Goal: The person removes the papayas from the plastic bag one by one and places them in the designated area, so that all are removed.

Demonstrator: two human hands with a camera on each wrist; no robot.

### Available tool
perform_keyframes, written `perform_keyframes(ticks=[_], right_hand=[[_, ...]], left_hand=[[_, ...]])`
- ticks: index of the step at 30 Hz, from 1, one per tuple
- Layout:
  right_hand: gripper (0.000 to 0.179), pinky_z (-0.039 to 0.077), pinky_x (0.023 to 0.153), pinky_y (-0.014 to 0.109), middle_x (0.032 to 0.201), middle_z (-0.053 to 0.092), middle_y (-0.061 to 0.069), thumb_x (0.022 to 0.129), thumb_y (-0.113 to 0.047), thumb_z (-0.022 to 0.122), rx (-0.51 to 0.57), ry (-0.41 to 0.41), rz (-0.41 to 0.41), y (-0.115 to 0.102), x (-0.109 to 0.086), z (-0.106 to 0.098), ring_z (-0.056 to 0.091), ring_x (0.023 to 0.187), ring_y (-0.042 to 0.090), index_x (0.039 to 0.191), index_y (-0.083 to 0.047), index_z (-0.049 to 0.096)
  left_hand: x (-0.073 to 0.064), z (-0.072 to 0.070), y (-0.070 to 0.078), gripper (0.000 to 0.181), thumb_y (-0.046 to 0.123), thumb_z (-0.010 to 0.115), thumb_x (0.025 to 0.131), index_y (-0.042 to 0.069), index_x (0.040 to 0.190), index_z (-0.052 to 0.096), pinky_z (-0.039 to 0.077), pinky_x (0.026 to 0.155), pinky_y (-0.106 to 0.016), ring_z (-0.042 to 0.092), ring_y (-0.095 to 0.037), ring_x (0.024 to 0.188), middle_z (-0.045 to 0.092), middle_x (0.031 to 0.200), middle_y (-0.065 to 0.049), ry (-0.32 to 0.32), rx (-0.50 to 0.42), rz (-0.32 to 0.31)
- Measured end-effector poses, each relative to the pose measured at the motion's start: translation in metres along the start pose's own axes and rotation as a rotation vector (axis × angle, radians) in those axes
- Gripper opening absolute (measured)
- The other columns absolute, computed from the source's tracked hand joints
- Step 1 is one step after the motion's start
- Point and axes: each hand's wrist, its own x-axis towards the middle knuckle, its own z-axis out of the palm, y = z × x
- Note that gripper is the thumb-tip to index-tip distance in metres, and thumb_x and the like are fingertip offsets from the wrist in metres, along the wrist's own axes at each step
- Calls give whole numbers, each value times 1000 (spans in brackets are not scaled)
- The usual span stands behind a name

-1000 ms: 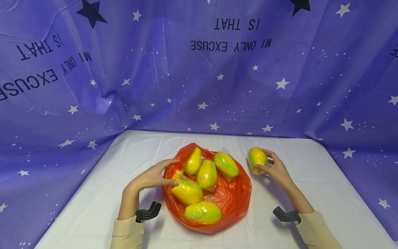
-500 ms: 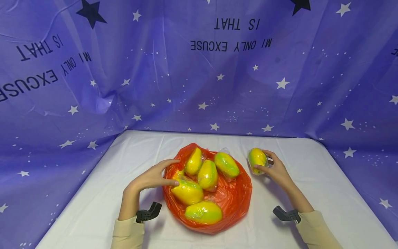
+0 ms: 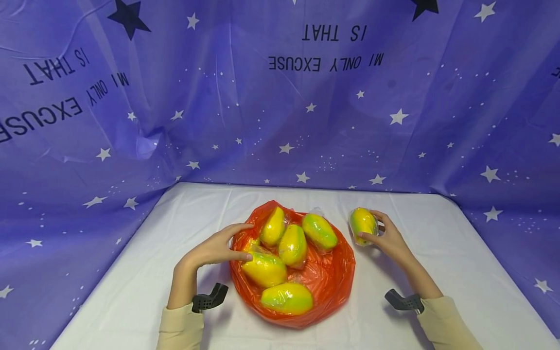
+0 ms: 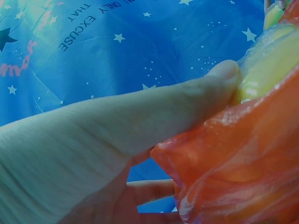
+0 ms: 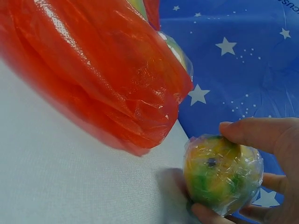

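A mango point(image 3: 363, 226) in clear wrap is at the right, gripped between the thumb and fingers of my right hand point(image 3: 391, 238). Its stem end, with a dark spot, faces the camera in the right wrist view. To the left lies a red plastic bag point(image 3: 325, 287) with its mouth spread wide. Several wrapped mangoes sit inside it, one mango point(image 3: 286, 299) nearest the front. My left hand point(image 3: 215, 248) is at the bag's left rim with thumb and fingers extended. In the left wrist view the thumb point(image 4: 224, 74) touches a mango, while the other fingers meet the bag's outside.
A white cloth point(image 3: 442, 243) covers the table. Purple star-printed sheeting point(image 3: 284, 97) hangs behind and along both sides. Black camera mounts are on the left wrist point(image 3: 209, 299) and right wrist point(image 3: 403, 301).
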Motion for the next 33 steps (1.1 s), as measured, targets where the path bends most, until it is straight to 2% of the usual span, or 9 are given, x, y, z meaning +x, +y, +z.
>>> perform_keyframes(ticks=[12, 22, 33], right_hand=[[88, 32, 98, 65, 149, 23, 29, 83, -28, 76, -12, -28, -12, -6, -3, -1, 33, 127, 52, 149, -3, 23], [93, 30, 99, 67, 148, 18, 37, 83, -29, 76, -43, -26, -20, -7, -5, -1, 30, 129, 55, 150, -1, 18], [92, 34, 100, 63, 148, 19, 35, 82, -28, 77, -14, -12, -56, -11, -7, 0, 27, 132, 53, 150, -2, 21]], left_hand=[[-1, 0, 1, 79, 43, 79, 76, 20, 144, 45, 30, 107, -55, 34, -33, 136, 38, 148, -12, 2, 9, -1], [-1, -1, 3, 79, 42, 78, 77, 18, 144, 45, 29, 107, -56, 34, -34, 136, 39, 148, -13, 2, 9, 11], [-1, -1, 3, 78, 42, 78, 77, 19, 144, 45, 30, 107, -55, 34, -33, 136, 39, 148, -13, -2, 8, 7]])
